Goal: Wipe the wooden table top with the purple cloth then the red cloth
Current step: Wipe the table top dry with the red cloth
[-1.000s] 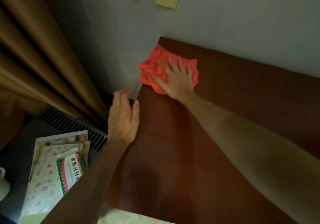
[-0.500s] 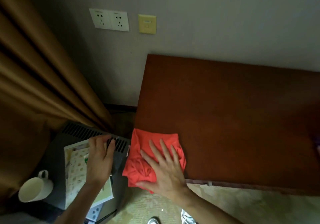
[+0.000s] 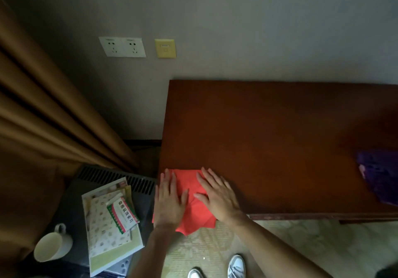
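Two hands flat on the red cloth [image 3: 195,209] at the near left corner of the wooden worktop [image 3: 269,140]. Left hand [image 3: 169,200] palm down on the cloth's left part, fingers extended and close together, gripping nothing. Right hand [image 3: 217,197] palm down on the cloth's right part, fingers spread, gripping nothing. Cloth looks smoothed, near edge hanging over the worktop's front edge. Purple cloth [image 3: 381,176] crumpled at the worktop's right end, well apart from the red one, partly cut off by the frame edge. Left of the worktop, a dark vented unit [image 3: 116,177] carries papers [image 3: 107,226] and a green-and-white medicine box [image 3: 122,215]; white mug [image 3: 52,246] beside them. Brown curtain [image 3: 43,116] at left. Wall sockets [image 3: 122,47] and a yellow plate [image 3: 165,48] above. White shoes [image 3: 236,266] on the floor below.
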